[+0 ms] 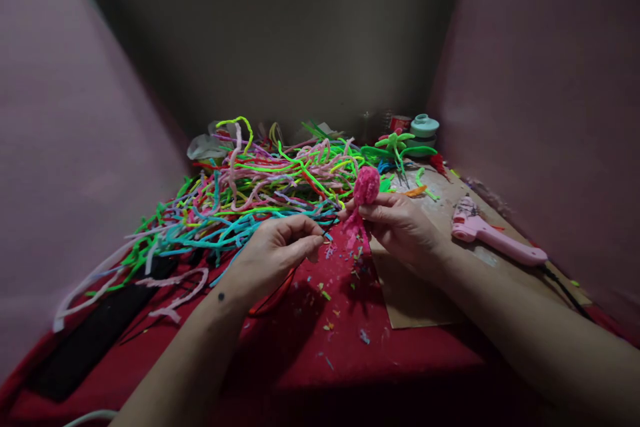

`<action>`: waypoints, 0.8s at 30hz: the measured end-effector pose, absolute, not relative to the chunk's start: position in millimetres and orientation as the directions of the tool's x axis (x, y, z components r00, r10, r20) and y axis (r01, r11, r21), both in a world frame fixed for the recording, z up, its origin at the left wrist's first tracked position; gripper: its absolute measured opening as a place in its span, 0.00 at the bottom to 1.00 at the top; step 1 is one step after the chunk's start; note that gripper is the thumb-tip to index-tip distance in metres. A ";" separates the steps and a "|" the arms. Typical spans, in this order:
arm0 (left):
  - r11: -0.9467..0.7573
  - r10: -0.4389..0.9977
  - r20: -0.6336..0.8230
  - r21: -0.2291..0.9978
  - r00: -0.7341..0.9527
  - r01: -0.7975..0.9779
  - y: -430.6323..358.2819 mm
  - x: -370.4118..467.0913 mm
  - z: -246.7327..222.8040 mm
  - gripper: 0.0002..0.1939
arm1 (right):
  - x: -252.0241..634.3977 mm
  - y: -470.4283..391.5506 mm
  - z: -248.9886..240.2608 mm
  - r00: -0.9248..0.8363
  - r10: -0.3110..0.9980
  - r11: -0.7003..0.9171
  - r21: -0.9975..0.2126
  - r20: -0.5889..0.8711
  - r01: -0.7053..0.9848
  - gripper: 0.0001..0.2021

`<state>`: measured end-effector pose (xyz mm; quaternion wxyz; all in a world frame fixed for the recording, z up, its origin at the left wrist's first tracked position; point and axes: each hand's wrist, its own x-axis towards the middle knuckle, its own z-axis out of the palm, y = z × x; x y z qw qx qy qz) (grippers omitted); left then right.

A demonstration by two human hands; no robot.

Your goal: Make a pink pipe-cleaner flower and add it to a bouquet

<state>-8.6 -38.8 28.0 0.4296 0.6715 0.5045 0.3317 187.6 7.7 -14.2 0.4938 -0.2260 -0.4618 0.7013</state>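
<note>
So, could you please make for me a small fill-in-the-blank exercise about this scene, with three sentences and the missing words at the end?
1. The right hand holds a fuzzy piece whose colour is ____.
2. The left hand pinches a thin dark strand above a cloth coloured ____.
3. Seen by the person, the glue gun lies to the ____ of the pile of pipe cleaners.

Missing words: pink; red; right.
</note>
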 end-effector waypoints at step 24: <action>-0.269 0.953 0.143 0.803 0.267 0.531 -34.9 -8.0 12.8 0.07 | 187.3 7.3 -13.8 -0.422 0.901 -0.125 -0.878 0.094 -0.461 0.06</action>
